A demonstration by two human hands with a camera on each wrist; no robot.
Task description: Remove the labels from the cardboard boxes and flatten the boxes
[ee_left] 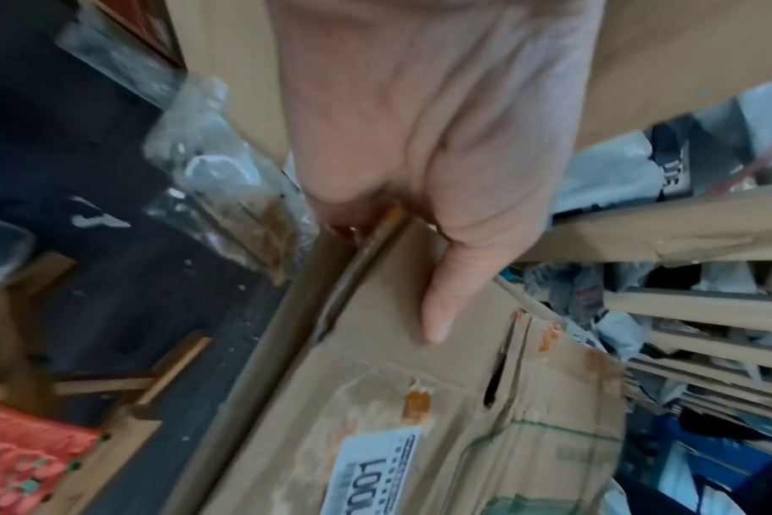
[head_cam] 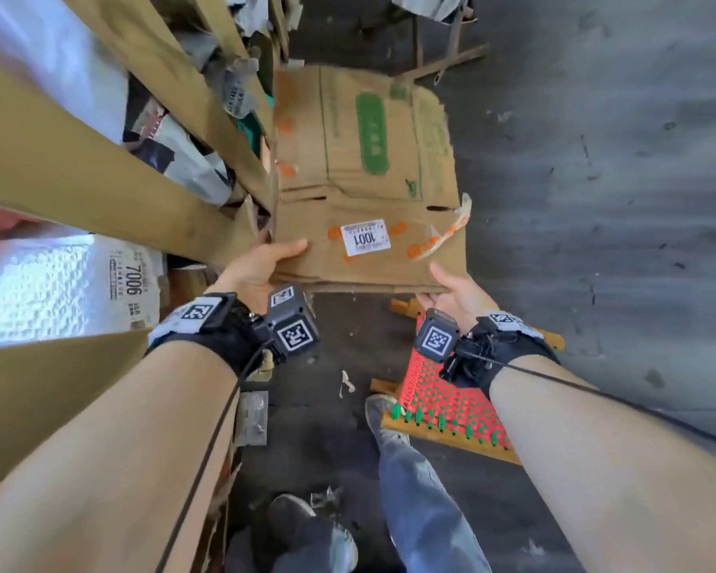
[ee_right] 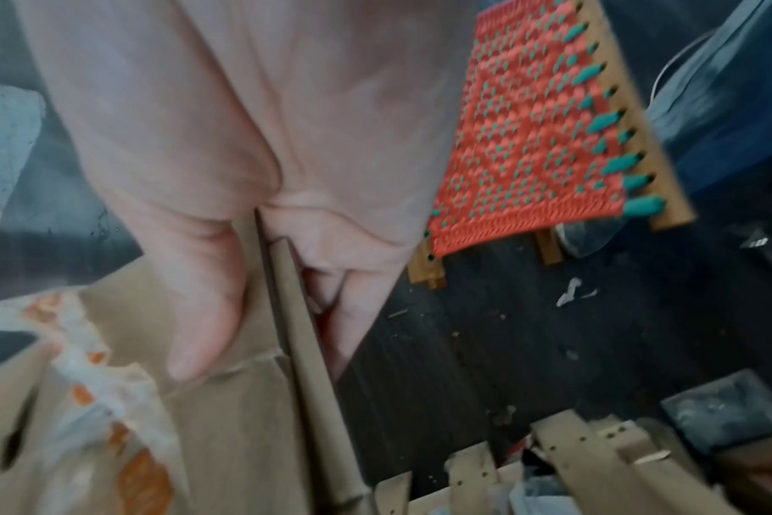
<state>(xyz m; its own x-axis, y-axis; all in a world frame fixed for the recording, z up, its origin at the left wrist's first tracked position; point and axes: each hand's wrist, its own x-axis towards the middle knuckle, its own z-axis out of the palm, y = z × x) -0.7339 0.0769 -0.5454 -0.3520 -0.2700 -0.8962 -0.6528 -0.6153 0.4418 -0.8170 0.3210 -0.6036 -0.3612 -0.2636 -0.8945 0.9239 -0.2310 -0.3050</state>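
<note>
Cardboard box, already folded flat, is held out in front of me above the dark floor, gripped along its near edge by both hands. My left hand pinches the near left corner: the thumb lies straight on the top face, and the fingers go beneath the board, where they are hidden in the head view. The left wrist view confirms the thumb pressed flat on the cardboard with the box edge seated in the crook of the hand. My right hand pinches the near right corner in the same way, thumb on top; the right wrist view shows its fingers curled under the folded edge.

White label printed 1001 is stuck to the top face, between my two thumbs and a little beyond them. Orange tape patches sit on either side of the label. A loose strip of clear tape with orange marks stands peeled up near the right edge, just beyond my right thumb. Green print covers the far part of the face.

Flat cardboard sheets and white bags are stacked at my left. A stool with a red and green woven seat stands on the floor under my right wrist, beside my right leg.
</note>
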